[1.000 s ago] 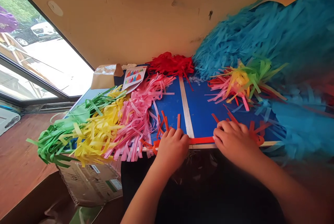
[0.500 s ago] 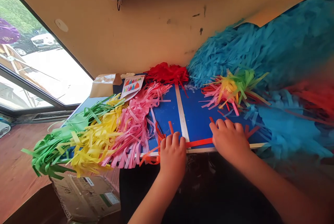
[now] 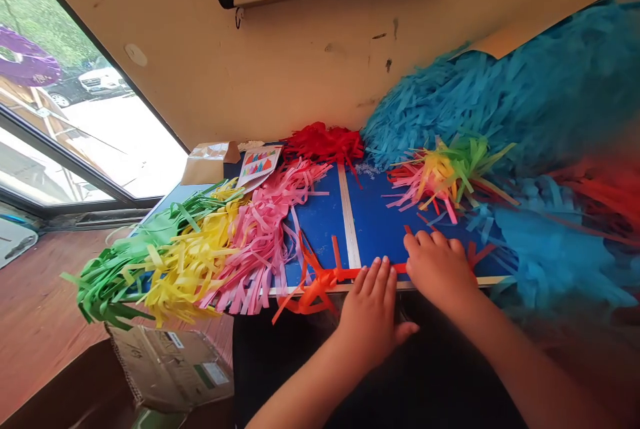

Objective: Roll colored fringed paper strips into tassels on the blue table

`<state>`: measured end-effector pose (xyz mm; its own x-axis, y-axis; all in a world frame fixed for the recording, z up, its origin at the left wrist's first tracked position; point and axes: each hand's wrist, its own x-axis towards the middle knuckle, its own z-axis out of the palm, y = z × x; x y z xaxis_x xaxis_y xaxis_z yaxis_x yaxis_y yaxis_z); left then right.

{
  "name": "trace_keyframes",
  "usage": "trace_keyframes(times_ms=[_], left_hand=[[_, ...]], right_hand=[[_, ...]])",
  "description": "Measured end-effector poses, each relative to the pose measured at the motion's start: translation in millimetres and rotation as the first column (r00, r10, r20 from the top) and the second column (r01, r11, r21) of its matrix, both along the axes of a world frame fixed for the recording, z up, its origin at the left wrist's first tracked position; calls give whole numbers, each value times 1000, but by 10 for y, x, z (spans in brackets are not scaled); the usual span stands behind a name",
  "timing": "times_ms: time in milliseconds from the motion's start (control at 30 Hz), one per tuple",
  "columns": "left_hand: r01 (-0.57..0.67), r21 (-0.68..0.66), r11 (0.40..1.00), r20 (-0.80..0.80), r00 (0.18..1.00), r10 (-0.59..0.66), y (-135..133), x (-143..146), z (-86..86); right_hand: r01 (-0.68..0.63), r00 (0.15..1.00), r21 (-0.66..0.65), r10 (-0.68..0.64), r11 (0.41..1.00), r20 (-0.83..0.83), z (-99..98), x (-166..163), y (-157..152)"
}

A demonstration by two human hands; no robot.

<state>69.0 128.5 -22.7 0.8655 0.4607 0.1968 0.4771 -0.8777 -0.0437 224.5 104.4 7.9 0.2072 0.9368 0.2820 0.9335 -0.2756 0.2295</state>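
Head view: left hand slides over to join the right on the red strip

Half a second ago the left hand (image 3: pixel 376 314) lay left of the metal seam (image 3: pixel 349 215) of the blue board (image 3: pixel 320 212). It has since moved right, across the seam, and its fingertips now rest just beside the right hand (image 3: pixel 440 272). The left hand lies flat and open, fingers straight and thumb out, gripping nothing and only pressing down. The right hand has kept its place, palm down with its fingers bent over the strip. Whether it pinches anything beneath, I cannot tell.

The red fringed strip (image 3: pixel 320 282) runs along the board's near edge, under both hands. With the left hand gone from it, its left end now lies uncovered — bunched and loose, spilling over the edge. By the look of it, the pressing has shifted to the short stretch right of the seam.

Left of the strip lie pink strips (image 3: pixel 260 229), yellow strips (image 3: pixel 195 249) and green strips (image 3: pixel 130 259) — a blue fringe mass (image 3: pixel 500 95) fills the right.
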Motion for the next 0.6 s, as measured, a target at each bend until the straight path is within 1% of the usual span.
trace_keyframes(times_ms=[100,167,200,233,267,300,333,367,400,433,467,500,533,600], left_hand=[[-107,-14,994,-21,994,107,58,-149,-25],[-149,3,989,-16,989,149,88,-242,-36],[-161,17,987,-10,987,161,96,-275,-44],[-170,31,985,0,985,170,100,-297,-54],[-178,41,983,10,984,178,104,-312,-65],[-178,47,983,19,984,178,109,-322,-74],[-163,47,986,22,987,162,116,-330,-79],[-137,44,990,20,990,137,126,-338,-80],[-110,37,993,15,994,109,139,-347,-75],[-85,31,996,9,996,84,153,-357,-67],[-72,25,997,4,997,72,167,-366,-55],[-66,21,998,0,998,66,180,-374,-41],[-69,18,997,-2,998,69,191,-382,-28],[-77,19,997,1,997,77,209,-401,-4]], right_hand=[[5,1000,-14,-5,1000,-27,-24,50,3],[-6,999,6,6,1000,-53,-28,46,2],[-6,997,46,10,999,-71,-29,23,-3],[-8,995,114,19,993,-94,-35,-17,-13],[-28,991,202,53,979,-121,-48,-73,-29],[-78,983,290,123,954,-139,-73,-141,-50],[-162,964,356,225,920,-144,-111,-214,-77],[-269,930,387,343,882,-135,-162,-283,-107],[-379,884,386,453,841,-118,-222,-341,-141],[-467,842,359,530,808,-100,-288,-378,-176],[-515,819,323,567,794,-87,-352,-390,-212],[-524,820,295,566,799,-78,-409,-374,-249],[-505,838,277,542,817,-70,-453,-334,-286],[-433,886,253,460,865,-57,-493,-206,-357]])
